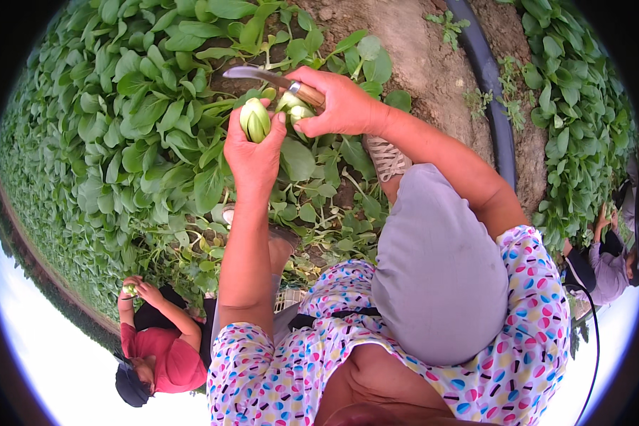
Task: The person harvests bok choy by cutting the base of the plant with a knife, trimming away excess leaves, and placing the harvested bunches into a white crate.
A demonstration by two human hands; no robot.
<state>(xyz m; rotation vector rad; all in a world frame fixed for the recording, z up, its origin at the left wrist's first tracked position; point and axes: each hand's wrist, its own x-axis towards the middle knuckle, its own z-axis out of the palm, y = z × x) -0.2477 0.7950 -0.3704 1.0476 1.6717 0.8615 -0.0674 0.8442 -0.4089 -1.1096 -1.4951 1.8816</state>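
Note:
My left hand (254, 152) grips a head of bok choy (255, 120), its pale green base turned up towards me. In my right hand (346, 104) is a curved harvesting knife (269, 79) with a wooden handle and a metal collar; its blade points left, above the left hand. The same hand also holds pale bok choy bases (297, 108) beneath the handle, partly hidden by the fingers. Green leaves (298, 160) hang below the two hands, and I cannot tell which head each belongs to.
Dense bok choy plants (138, 106) fill the left side. A dark hose (492, 90) runs over bare soil (420, 58) at right, beside another planted bed (570, 112). Cut leaves litter the ground near my shoe (387, 158). A person in red (162, 357) crouches lower left; others are far right.

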